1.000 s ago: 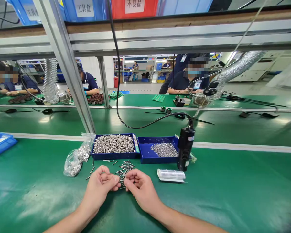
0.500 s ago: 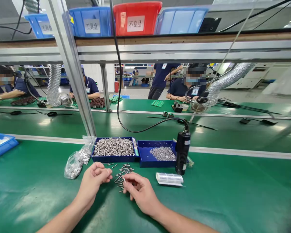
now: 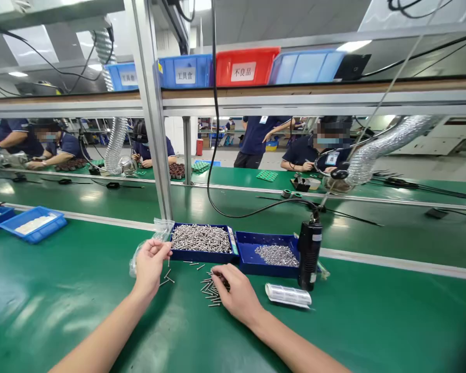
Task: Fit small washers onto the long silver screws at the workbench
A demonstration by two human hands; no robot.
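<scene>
- Head view: left hand (image 3: 151, 263) covers much of a plastic bag (image 3: 163, 228); bag's contents can't be made out.
- Right hand (image 3: 236, 291) hides part of the loose screws (image 3: 213, 296) on the tabletop; its inner fingers also out of sight.
- Black power driver (image 3: 309, 254) overlaps right end of the second blue tray (image 3: 250, 265); small metal parts (image 3: 277, 255) in that tray too tiny to identify.
- Pale blue bin (image 3: 34, 228) fully in view at left; one beside it cut off by frame edge. Both forearms cut off at bottom.
- Metal post (image 3: 151, 114) and hanging cable (image 3: 215, 103) block bits of background; co-workers across the line partly covered.
- Edges: screw tray (image 3: 202, 257) and second tray sit side by side, just beyond the hands; screw tray's left side is near left fingertips.
- Green tabletop (image 3: 392, 316) shows between forearms, left of left arm, and right of the rolled sheet (image 3: 288, 296). Roll lies just in front of the driver.
- Left hand: fingers curled, thumb close to index; can't tell if it grips anything. One screw shows just below fingertips, a few more on the table nearby.
- Right hand: palm down, fingers bent, thumb tip at the loose screws; can't tell if one is gripped.
</scene>
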